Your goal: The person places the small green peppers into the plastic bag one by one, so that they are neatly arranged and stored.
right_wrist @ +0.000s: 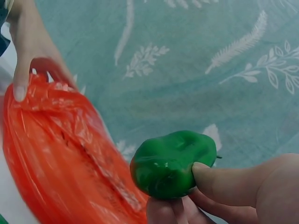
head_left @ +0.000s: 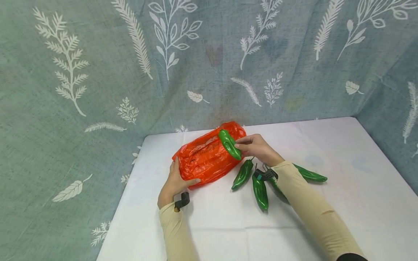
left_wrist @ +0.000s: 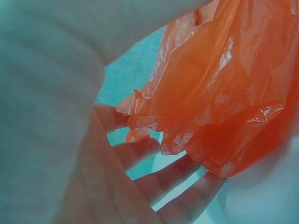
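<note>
An orange-red plastic bag [head_left: 205, 159] lies slantwise near the table's back left. At its left end my left hand [head_left: 173, 185] holds it, thumb on the near side and fingers on the far side. In the left wrist view, spread, slightly bent fingers touch the crinkled edge of the bag [left_wrist: 201, 102]. My right hand [head_left: 259, 148] pinches a glossy green chili pepper [head_left: 228, 144] between thumb and fingers. That pepper is above the bag's right end. The right wrist view shows the held pepper [right_wrist: 170, 163] end-on, with the thumb pressed against its side.
Several more green peppers lie on the white table [head_left: 222, 221], right of the bag: one pepper [head_left: 242, 174] close to it, another pepper [head_left: 260, 194] nearer me, and a pepper [head_left: 310, 174] beyond my right forearm. A leaf-patterned curtain [head_left: 209, 65] hangs behind the table.
</note>
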A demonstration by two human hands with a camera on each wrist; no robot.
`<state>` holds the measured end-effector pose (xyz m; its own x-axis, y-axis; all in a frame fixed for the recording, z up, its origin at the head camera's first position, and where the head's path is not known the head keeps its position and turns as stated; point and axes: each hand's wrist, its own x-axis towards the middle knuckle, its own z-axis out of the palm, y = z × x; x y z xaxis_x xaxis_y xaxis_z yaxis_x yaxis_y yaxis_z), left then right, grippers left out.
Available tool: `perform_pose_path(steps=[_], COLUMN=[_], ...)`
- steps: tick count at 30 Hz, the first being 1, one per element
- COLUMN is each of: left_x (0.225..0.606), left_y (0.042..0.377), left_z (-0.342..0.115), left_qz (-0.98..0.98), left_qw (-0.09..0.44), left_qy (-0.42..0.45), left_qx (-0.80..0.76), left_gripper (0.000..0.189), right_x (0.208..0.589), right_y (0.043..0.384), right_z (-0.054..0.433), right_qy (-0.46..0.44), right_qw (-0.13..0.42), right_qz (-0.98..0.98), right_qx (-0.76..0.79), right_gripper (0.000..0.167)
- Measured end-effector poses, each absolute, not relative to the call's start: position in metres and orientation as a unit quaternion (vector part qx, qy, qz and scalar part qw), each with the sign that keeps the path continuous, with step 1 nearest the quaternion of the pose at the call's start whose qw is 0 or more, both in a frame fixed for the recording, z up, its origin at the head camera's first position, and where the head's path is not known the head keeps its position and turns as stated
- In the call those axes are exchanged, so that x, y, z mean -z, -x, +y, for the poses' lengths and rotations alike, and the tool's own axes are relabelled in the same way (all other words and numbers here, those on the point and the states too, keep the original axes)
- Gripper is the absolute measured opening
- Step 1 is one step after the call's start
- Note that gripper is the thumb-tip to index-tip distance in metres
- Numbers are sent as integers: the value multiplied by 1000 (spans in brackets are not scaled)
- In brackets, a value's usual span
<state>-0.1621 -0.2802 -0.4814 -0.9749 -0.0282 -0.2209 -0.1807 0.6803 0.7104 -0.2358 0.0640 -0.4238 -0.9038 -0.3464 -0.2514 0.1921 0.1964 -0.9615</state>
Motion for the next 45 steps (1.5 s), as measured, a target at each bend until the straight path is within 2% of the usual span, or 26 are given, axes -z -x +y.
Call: perform_pose_path(steps=[7,30,45], left_x=[481,484,483], left_y=[162,163,164], left_z=[-279,-281,-280], left_qz=[912,911,912], left_qw=[84,90,98], left_qy=[52,51,54], left_qx=[-399,-400,-395], left_gripper=[135,137,140], right_x=[426,443,456], right_y=[233,227,225], right_z=[46,-8,-29], right_qy=[55,50,48], right_qw=[222,215,215], right_qz=[741,709,712], right_qx=[631,670,667], right_gripper=[40,30,29])
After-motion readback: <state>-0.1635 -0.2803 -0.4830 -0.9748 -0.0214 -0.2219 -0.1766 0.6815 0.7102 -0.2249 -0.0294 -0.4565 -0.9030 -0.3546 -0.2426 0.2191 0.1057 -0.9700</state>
